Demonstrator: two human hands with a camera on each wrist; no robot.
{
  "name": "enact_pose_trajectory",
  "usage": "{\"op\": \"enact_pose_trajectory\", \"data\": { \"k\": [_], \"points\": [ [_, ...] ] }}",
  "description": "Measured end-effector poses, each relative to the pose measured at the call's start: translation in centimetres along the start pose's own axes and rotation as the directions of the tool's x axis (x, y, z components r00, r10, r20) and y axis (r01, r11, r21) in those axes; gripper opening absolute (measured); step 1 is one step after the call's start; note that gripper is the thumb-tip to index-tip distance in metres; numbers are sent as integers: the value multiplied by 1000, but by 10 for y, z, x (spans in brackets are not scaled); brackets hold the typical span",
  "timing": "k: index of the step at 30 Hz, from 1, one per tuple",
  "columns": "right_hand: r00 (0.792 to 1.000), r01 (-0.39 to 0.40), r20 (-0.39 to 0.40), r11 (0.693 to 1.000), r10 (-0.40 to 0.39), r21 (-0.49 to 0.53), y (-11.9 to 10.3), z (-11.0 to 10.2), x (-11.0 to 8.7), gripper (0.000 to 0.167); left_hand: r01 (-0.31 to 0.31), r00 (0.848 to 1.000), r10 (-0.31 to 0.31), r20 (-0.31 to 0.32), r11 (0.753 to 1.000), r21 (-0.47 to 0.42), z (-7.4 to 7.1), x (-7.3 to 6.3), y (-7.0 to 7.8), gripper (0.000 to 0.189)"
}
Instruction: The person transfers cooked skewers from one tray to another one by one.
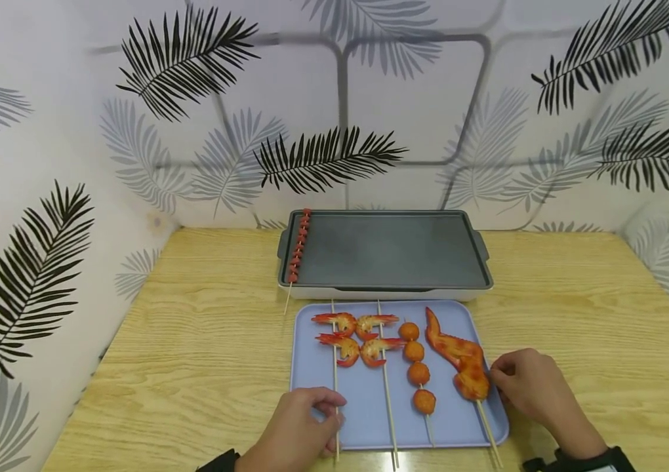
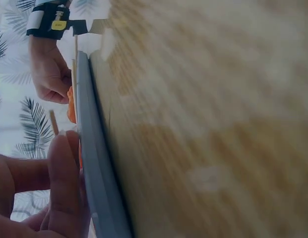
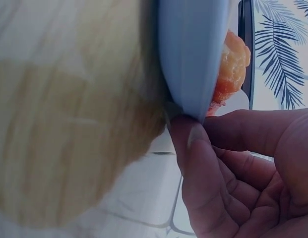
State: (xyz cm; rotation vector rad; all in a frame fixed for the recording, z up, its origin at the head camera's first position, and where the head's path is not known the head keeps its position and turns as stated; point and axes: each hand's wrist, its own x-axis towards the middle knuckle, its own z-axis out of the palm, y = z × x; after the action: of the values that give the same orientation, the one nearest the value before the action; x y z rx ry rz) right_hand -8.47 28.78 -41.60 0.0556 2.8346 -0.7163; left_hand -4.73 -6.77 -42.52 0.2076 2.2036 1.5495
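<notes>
A pale blue tray (image 1: 364, 413) bears several food skewers lying side by side. My left hand (image 1: 299, 426) is over its front left edge, pinching the bare stick of the left shrimp skewer (image 1: 336, 383) between thumb and fingers. In the left wrist view the stick's end (image 2: 53, 122) pokes out past the fingertips. To its right lie a second shrimp skewer (image 1: 385, 387), a skewer of round orange balls (image 1: 419, 373) and a chicken wing skewer (image 1: 471, 380). My right hand (image 1: 532, 387) pinches the tray's right rim (image 3: 196, 64) beside the wing.
Behind the tray stands a dark rectangular griddle (image 1: 393, 249) with a side handle at each end. A skewer of small red pieces (image 1: 298, 249) lies along its left side, its stick jutting over the front edge. Leaf-patterned walls enclose the wooden table (image 1: 193, 341).
</notes>
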Motion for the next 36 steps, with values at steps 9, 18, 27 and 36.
{"op": "enact_pose_trajectory", "data": {
  "k": [9, 18, 27, 36],
  "points": [
    [1000, -17, 15, 1000, 17, -10, -1, -1, 1, 13, -44, 999, 42, 22, 991, 129, -2, 1, 2, 18],
    [1000, -19, 17, 1000, 19, -7, -1, 1, 0, 13, -70, 997, 62, 48, 979, 193, -5, 4, 1, 18],
    [1000, -15, 16, 1000, 14, 4, -1, 2, 0, 13, -100, 993, 115, -21, 928, 360, -13, 3, 11, 29],
    [1000, -6, 17, 1000, 7, -17, 0, -1, 2, 14, -28, 967, 99, -234, 958, 287, -56, 18, 48, 26]
  ]
}}
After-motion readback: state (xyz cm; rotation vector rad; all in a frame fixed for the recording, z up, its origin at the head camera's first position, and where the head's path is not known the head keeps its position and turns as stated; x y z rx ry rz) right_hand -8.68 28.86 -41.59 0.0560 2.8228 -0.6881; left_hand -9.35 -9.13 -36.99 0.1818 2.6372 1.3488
